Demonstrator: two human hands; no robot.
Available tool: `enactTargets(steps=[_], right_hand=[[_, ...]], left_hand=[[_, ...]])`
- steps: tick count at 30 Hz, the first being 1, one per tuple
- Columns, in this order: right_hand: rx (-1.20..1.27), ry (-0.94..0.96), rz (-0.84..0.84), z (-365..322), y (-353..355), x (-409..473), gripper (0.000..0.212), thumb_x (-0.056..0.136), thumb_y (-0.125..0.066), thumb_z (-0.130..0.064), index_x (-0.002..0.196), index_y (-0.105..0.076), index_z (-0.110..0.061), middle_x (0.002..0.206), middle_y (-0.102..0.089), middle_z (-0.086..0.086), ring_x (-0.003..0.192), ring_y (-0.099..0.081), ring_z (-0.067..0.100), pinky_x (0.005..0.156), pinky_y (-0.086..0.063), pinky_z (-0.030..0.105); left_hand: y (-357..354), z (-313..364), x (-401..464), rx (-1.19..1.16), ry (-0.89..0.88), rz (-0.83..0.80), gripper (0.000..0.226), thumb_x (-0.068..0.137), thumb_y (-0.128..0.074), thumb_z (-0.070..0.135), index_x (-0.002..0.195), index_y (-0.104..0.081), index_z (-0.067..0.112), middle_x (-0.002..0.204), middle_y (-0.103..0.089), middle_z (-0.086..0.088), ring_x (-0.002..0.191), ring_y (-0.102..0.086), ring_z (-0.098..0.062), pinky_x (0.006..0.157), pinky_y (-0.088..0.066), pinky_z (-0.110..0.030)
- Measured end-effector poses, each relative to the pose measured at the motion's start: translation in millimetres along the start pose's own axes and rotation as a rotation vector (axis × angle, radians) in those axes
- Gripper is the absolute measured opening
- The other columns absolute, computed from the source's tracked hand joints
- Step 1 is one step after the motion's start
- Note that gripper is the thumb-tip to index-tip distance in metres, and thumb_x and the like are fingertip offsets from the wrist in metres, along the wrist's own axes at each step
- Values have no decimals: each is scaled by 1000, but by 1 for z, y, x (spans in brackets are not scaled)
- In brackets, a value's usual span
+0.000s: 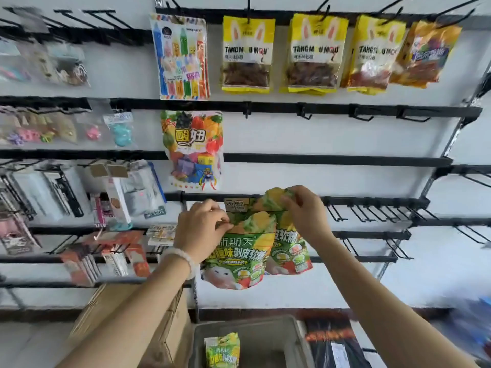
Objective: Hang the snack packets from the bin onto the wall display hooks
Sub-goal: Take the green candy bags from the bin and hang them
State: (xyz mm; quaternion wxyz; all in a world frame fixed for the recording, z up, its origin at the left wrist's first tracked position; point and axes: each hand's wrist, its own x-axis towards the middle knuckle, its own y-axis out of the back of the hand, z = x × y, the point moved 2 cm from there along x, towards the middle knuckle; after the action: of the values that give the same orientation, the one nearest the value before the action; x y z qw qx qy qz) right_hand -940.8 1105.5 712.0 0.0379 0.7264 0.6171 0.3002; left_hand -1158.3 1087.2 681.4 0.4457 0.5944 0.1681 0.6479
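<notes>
Hands holding two green snack packets at the wall rack

Left hand (pixel 202 227), with a white bead bracelet (pixel 183 258) on its wrist, pinches the top left corner of a green snack packet (pixel 239 256). The fingers are closed tight on the packet's top edge. This packet hangs down in front of the white wall (pixel 345 134), near the middle of the rack.

Just beside it, partly behind it, is a second green packet (pixel 291 251). The right hand (pixel 305 211) grips the top of this one, fingers curled shut around the crumpled top. Both packet tops are up by a black rail (pixel 372 201) with hooks (pixel 366 211) sticking out on the right. I cannot tell if either packet is on a hook.

Along the top edge of the rack hang yellow snack bags (pixel 248 54). A fruit candy bag (pixel 192 150) hangs above the left hand. Small toys and stationery fill the left side of the rack.

At the bottom, a grey bin (pixel 292 341) holds one more green packet (pixel 221 350). A cardboard box (pixel 127 314) stands to the left of the bin.
</notes>
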Motion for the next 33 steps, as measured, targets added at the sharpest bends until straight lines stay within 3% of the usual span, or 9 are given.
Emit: enactTargets(steps=[3, 9, 12, 15, 18, 24, 27, 33], right_hand=[[47, 30, 9, -19, 9, 15, 5, 90, -56, -14, 88, -59, -11, 69, -54, -3, 63, -48, 13, 55, -38, 17], [126, 65, 43, -42, 3, 59, 5, 90, -55, -15, 87, -59, -16, 78, -61, 2, 73, -58, 18, 61, -47, 25], [202, 56, 42, -47, -11, 80, 5, 90, -56, -17, 88, -60, -15, 83, -65, 5, 77, -62, 19, 64, -53, 26], [252, 31, 68, -43, -23, 96, 7, 91, -55, -15, 90, -60, -11, 78, -63, 0, 71, -61, 12, 53, -48, 14], [294, 3, 134, -38, -29, 115, 8, 91, -55, -16, 92, -60, -9, 78, -62, -1, 71, -60, 11, 51, -47, 12], [280, 3, 172, -36, -32, 169, 9, 91, -55, -19, 86, -60, -14, 81, -63, 5, 79, -61, 24, 74, -52, 41], [275, 10, 208, -36, -31, 203, 9, 91, -54, -19, 88, -59, -12, 79, -61, 2, 77, -59, 21, 76, -53, 43], [272, -2, 205, -26, -38, 255, 20, 90, -57, -20, 83, -57, -1, 78, -58, 7, 77, -55, 26, 78, -50, 47]], left_hand=[[15, 4, 24, -26, -20, 35, 13, 73, -75, 31, 77, -71, 19, 91, -61, 3, 85, -57, -20, 72, -49, -39], [17, -7, 73, -207, -20, -66, 14, 82, -67, 30, 87, -69, 17, 132, -49, 6, 121, -43, -16, 105, -30, -35], [13, -21, 97, -245, -26, -101, 17, 83, -65, 30, 92, -68, 17, 129, -52, 8, 119, -46, -13, 103, -29, -28], [9, -33, 120, -267, -2, -100, 17, 83, -65, 32, 92, -68, 17, 107, -56, 10, 100, -53, -11, 92, -44, -35], [6, -43, 145, -216, -9, -130, 14, 83, -65, 34, 88, -68, 21, 103, -50, 14, 96, -49, -8, 87, -40, -30], [-9, -55, 195, -181, -43, -139, 14, 80, -69, 29, 83, -70, 16, 124, -47, 2, 119, -41, -14, 103, -30, -28], [-12, -57, 217, -204, -29, -78, 12, 80, -69, 26, 79, -69, 14, 133, -42, 2, 120, -41, -13, 104, -27, -25], [-22, -58, 243, -219, 1, -40, 11, 80, -69, 26, 72, -65, 22, 140, -37, 6, 126, -35, -13, 111, -26, -37]])
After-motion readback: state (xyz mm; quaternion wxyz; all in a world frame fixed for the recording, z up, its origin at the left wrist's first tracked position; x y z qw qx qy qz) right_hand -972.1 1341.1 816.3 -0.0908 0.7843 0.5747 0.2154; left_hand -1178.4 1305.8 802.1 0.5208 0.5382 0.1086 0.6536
